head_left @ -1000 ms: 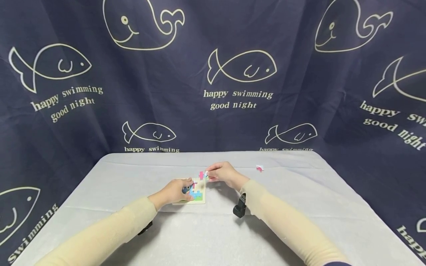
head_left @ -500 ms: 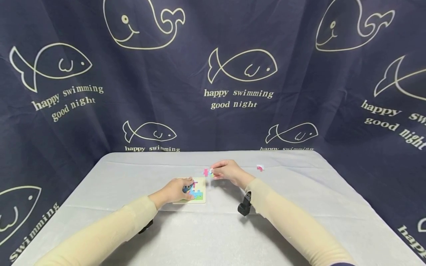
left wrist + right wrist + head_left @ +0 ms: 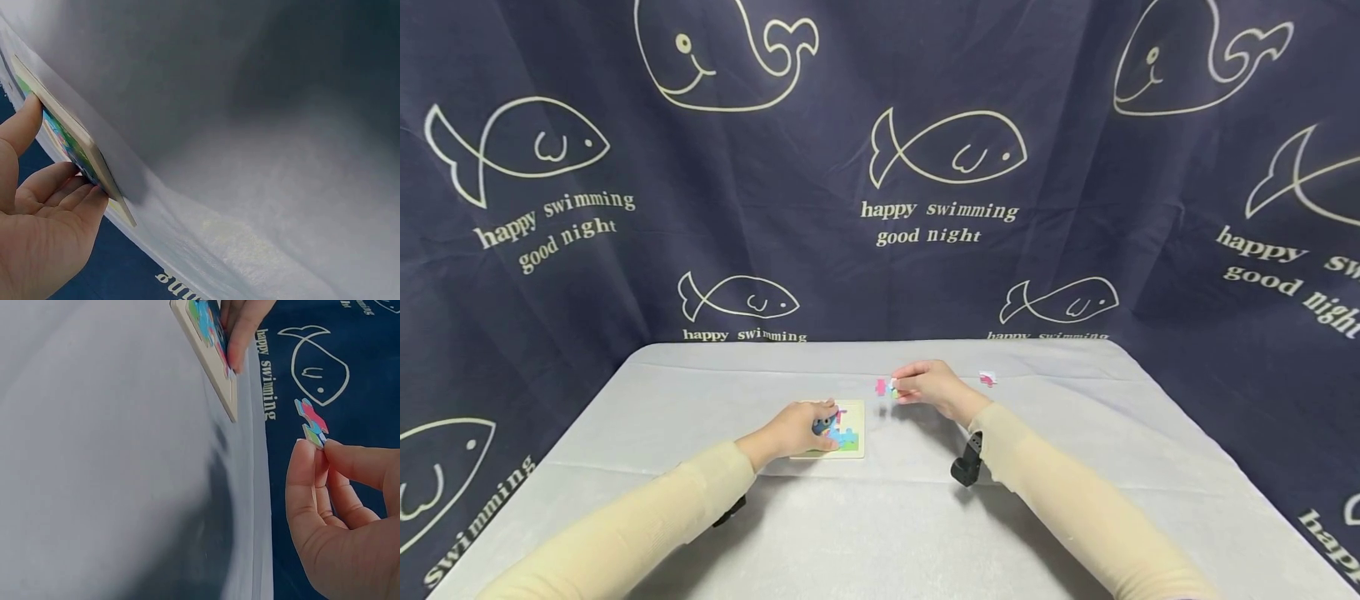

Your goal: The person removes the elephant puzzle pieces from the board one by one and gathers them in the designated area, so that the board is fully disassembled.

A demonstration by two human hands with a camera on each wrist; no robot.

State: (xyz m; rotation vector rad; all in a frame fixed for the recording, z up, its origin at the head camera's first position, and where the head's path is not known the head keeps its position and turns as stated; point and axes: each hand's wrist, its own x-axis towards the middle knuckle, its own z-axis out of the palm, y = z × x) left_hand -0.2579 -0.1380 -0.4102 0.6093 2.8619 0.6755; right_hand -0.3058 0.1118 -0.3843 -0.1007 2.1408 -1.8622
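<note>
A square jigsaw puzzle board (image 3: 861, 427) with a pale frame lies on the table, part of its picture covered by my left hand (image 3: 796, 423). That hand rests on the board with its thumb (image 3: 26, 122) and fingertips spread apart on the coloured face. To the right, my right hand (image 3: 934, 392) pinches a puzzle piece (image 3: 315, 422) between thumb and fingers, up off the table. Pink, blue and green show on it; whether it is one piece or joined ones I cannot tell. Another puzzle piece (image 3: 988, 379), pink and white, lies farther right.
A pale grey cloth covers the table (image 3: 880, 525). Behind it hangs a dark blue curtain (image 3: 820, 233) with white fish drawings and lettering. Each wrist wears a black camera, such as the right wrist camera (image 3: 967, 460).
My right hand has moved right, carrying the pinched puzzle piece away from the board's upper right corner. The left hand and board have stayed in place.
</note>
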